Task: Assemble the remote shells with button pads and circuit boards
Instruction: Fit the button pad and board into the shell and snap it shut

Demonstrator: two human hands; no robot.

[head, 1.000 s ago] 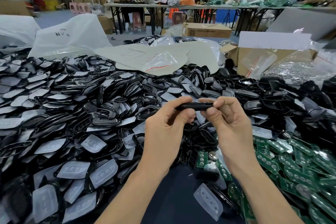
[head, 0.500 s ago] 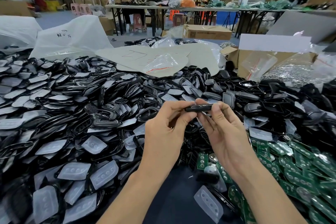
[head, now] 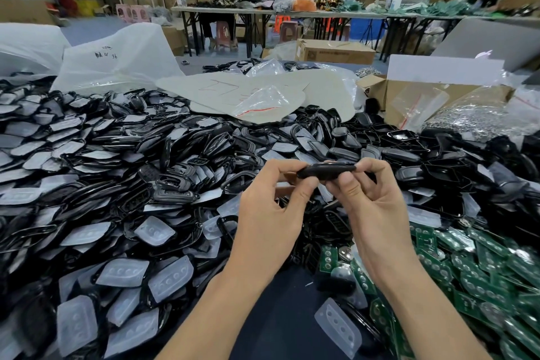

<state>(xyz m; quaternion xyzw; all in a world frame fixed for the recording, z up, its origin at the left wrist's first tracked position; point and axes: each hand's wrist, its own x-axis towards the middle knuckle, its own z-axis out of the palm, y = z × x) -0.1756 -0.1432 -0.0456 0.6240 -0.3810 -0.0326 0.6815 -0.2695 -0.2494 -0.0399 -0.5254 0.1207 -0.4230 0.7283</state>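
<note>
I hold one black remote shell [head: 325,171] edge-on in front of me, above the heap. My left hand [head: 270,213] pinches its left end between thumb and fingers. My right hand [head: 372,207] pinches its right end the same way. Black shells [head: 181,161] lie piled across the table. Translucent white button pads [head: 171,278] are scattered at the lower left. Green circuit boards [head: 473,280] are heaped at the lower right. What is inside the held shell is hidden.
A loose button pad [head: 339,327] lies on the dark table surface [head: 280,321] between my forearms. Clear plastic bags [head: 117,58] and a cardboard box [head: 438,99] stand behind the pile. People sit at a long table [head: 263,10] far back.
Both hands have turned the shell slightly and shifted their fingertip grip along its edge. The shell stays held between them at about the same height.
</note>
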